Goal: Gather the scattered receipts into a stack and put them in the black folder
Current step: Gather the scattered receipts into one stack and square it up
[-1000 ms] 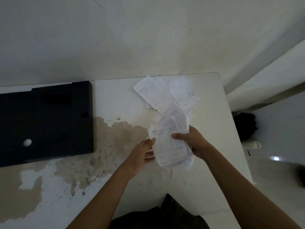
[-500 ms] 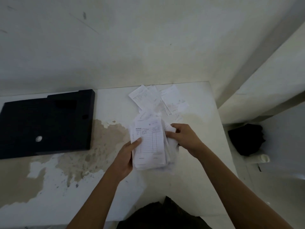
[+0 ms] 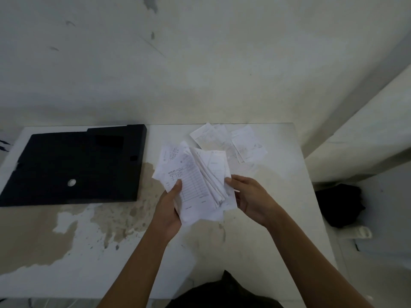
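A loose bundle of white receipts is held above the middle of the table between both hands. My left hand grips its left edge, thumb on the top printed slip. My right hand holds the right edge, fingers curled under the papers. Several more receipts lie scattered flat on the table behind the bundle, near the far right corner. The black folder lies shut and flat at the table's far left, apart from both hands.
The white table has a large brown worn patch at the left front. A wall stands right behind it. A dark bundle sits on the floor past the table's right edge.
The bundle has fanned out and tilted left, with more slips showing at its top. My head has lifted, so more wall shows and the table sits lower in view.
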`<state>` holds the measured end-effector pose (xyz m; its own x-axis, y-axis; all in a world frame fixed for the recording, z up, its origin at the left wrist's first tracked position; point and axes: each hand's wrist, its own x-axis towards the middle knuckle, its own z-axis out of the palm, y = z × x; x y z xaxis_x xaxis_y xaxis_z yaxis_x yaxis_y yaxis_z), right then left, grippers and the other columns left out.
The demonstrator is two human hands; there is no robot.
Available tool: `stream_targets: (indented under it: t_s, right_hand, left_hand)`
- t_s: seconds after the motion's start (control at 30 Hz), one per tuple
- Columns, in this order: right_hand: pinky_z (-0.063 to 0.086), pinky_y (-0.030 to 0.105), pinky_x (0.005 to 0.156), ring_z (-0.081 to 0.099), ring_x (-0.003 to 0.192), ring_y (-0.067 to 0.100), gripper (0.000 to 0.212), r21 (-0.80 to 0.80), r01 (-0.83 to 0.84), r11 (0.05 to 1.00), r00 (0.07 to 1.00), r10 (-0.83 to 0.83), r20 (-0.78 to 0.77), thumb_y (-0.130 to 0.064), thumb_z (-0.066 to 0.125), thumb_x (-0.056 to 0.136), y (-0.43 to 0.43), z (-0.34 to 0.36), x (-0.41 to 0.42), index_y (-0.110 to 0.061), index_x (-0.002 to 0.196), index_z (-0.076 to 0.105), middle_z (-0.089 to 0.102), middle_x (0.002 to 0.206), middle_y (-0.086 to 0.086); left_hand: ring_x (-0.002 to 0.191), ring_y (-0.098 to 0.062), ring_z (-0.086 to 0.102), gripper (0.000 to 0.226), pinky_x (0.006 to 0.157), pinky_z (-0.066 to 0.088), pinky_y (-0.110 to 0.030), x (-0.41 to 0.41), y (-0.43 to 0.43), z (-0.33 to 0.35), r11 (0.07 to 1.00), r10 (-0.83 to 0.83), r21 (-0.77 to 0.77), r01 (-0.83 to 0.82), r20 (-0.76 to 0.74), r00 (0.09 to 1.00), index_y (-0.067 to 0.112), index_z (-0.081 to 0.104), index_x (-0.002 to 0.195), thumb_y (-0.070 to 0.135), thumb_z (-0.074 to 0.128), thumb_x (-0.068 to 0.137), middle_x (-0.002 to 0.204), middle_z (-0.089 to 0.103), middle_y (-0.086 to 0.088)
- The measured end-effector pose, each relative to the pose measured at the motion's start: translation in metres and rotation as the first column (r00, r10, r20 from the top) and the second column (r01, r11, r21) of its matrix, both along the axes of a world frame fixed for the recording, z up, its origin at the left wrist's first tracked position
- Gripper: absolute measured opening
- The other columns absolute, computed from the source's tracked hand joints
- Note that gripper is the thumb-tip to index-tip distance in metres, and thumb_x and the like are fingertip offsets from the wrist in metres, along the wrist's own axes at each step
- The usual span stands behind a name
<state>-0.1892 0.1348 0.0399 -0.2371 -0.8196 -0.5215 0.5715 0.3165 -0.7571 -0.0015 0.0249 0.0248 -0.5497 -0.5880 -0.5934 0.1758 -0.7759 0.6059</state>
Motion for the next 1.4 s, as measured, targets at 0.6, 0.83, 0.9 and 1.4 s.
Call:
stream_targets:
  t_s: [0.6,0.83,0.9,1.4]
  right_hand:
    - [0.058,0.049,0.083,0.071,0.091,0.035,0.03,0.065,0.058,0.996,0.879,-0.021,-0.477,-0.033,0.055,0.098,-0.045,-0.001,0.074,-0.01,0.101,0.074,0.074,0.096,0.015]
    - [0.061,0.044,0.079,0.073,0.091,0.026,0.029,0.072,0.276,0.958,0.883,-0.223,-0.414,-0.036,0.056,0.096,-0.048,-0.005,0.084,-0.013,0.108,0.069,0.075,0.104,0.009]
    - [0.062,0.043,0.075,0.073,0.087,0.024,0.024,0.072,0.361,0.93,0.828,-0.284,-0.483,-0.038,0.057,0.096,-0.048,-0.001,0.081,-0.018,0.094,0.07,0.075,0.097,0.008]
    - [0.055,0.026,0.063,0.071,0.076,0.021,0.036,0.085,0.083,0.993,0.819,-0.019,-0.574,-0.038,0.05,0.099,-0.054,0.006,0.082,-0.01,0.092,0.071,0.074,0.083,0.005]
  left_hand:
    - [0.104,-0.03,0.069,0.026,0.084,0.055,-0.046,0.04,-0.047,0.007,0.995,-0.092,0.027,0.092,-0.014,0.996,0.013,0.064,0.118,0.02,0.052,0.096,0.115,0.071,-0.014]
    - [0.102,-0.031,0.068,0.026,0.08,0.058,-0.048,0.056,-0.06,0.007,0.996,-0.003,0.092,0.013,-0.107,0.994,0.016,0.064,0.119,0.021,0.054,0.096,0.115,0.07,-0.014]
    - [0.104,-0.033,0.065,0.028,0.087,0.055,-0.049,0.06,-0.063,0.006,0.999,-0.052,0.002,0.052,0.049,0.997,0.012,0.064,0.119,0.02,0.058,0.093,0.112,0.07,-0.014]
    - [0.099,-0.025,0.071,0.029,0.089,0.057,-0.042,0.056,-0.053,0.006,0.926,-0.265,-0.195,0.324,0.275,0.924,0.011,0.068,0.115,0.028,0.061,0.093,0.108,0.074,-0.009]
